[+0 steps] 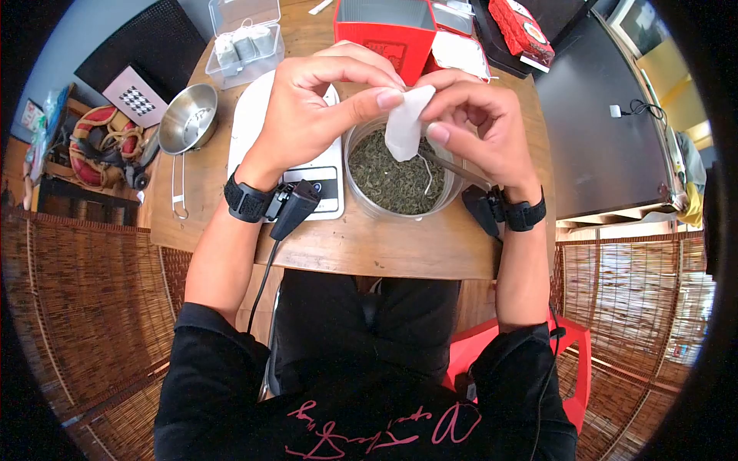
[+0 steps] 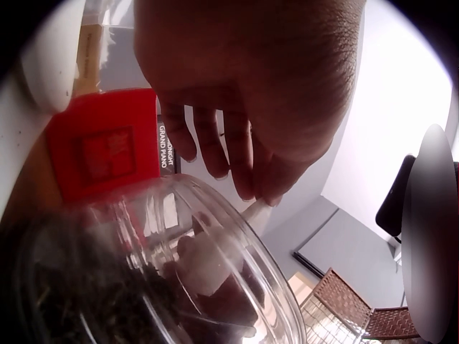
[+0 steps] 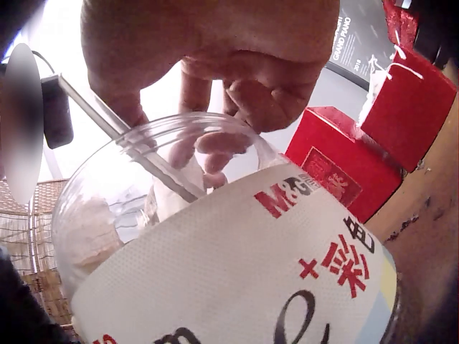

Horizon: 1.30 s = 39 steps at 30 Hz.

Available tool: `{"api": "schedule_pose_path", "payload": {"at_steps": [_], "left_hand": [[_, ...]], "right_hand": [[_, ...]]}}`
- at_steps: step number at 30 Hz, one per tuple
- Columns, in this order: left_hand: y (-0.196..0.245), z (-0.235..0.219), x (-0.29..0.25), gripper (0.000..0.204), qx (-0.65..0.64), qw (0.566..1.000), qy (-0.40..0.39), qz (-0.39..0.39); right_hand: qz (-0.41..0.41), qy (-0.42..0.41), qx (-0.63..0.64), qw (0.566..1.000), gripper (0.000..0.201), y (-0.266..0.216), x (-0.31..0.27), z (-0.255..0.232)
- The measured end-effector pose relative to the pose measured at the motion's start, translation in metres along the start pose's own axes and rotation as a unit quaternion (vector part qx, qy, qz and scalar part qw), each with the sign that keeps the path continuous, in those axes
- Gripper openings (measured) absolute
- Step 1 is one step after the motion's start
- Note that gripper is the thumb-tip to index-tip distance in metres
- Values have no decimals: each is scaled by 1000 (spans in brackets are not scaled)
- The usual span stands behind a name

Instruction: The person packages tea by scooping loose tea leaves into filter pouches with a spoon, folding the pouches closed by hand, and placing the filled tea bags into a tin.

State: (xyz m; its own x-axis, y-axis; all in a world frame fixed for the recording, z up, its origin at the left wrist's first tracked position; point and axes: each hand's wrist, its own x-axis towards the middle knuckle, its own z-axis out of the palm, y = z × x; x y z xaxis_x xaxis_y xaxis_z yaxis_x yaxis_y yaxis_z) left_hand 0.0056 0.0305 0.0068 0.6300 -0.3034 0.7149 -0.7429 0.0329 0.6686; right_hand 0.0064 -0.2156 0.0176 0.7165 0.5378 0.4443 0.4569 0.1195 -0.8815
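Observation:
A white tea bag (image 1: 405, 132) hangs upright over a clear round tub (image 1: 350, 178) of dried green leaves (image 1: 392, 180); its string dangles onto the leaves. My left hand (image 1: 319, 107) pinches the bag's upper left edge between thumb and fingertips. At the upper right edge, my right hand (image 1: 488, 131) pinches it too. A metal utensil handle (image 1: 461, 167) leans on the tub's right rim, under my right hand. In the right wrist view the tub's printed label (image 3: 237, 251) hides the leaves, and the bag shows blurred through the clear wall.
A white scale (image 1: 329, 201) lies left of the tub, partly under my left hand. Farther left are a metal pan (image 1: 188, 117) and a plastic box (image 1: 265, 61) with filled bags. Behind the tub stands a red box (image 1: 384, 48), beside white bags (image 1: 459, 55) and a red packet (image 1: 519, 34).

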Motion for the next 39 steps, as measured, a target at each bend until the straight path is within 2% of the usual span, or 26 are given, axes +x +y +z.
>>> {"api": "schedule_pose_path", "payload": {"at_steps": [2,3,5,8,10,12,13,15,16,18,24,28,31,33,36,39], "left_hand": [[3,-1,-1,10,-5,1000,-3,-11],[4,-1,-1,7,-9,1000,-7,-21],[3,-1,-1,7,-10,1000,-9,-21],[1,1,-2,9,-18,999,1,-31],[3,4,-2,12,-25,999,13,-42],[10,8,-1,16,-89,987,61,-121],[8,9,-1,16,-89,987,62,-121],[4,10,0,24,-60,994,74,-63],[5,9,0,24,-60,994,74,-63],[9,6,0,33,61,998,1,-14],[9,5,-2,39,105,994,-37,10],[13,5,-1,39,114,993,-42,-6],[14,6,-1,48,110,993,-38,3],[19,7,-1,63,106,993,-32,-45],[21,11,-2,70,87,994,-32,-65],[20,11,-2,67,101,993,-22,-60]], "right_hand": [[-9,41,74,996,16,2,0,1],[-9,41,74,996,16,-1,0,-1],[47,23,30,998,20,-10,1,-6],[52,31,-7,998,23,-2,1,-1],[51,51,19,997,22,-1,2,-1],[50,71,44,995,20,-1,3,-1],[73,97,70,990,18,-4,4,-3],[95,122,96,983,16,-2,5,-7],[113,127,108,980,15,2,5,-11],[130,132,120,975,15,5,4,-12],[139,127,90,978,16,1,4,-8],[120,136,50,982,16,-1,4,-4],[97,151,22,984,17,-3,3,-2],[84,154,21,984,17,-5,3,0],[43,174,1,984,19,-6,4,5],[-2,164,19,986,19,-6,3,8]]}}
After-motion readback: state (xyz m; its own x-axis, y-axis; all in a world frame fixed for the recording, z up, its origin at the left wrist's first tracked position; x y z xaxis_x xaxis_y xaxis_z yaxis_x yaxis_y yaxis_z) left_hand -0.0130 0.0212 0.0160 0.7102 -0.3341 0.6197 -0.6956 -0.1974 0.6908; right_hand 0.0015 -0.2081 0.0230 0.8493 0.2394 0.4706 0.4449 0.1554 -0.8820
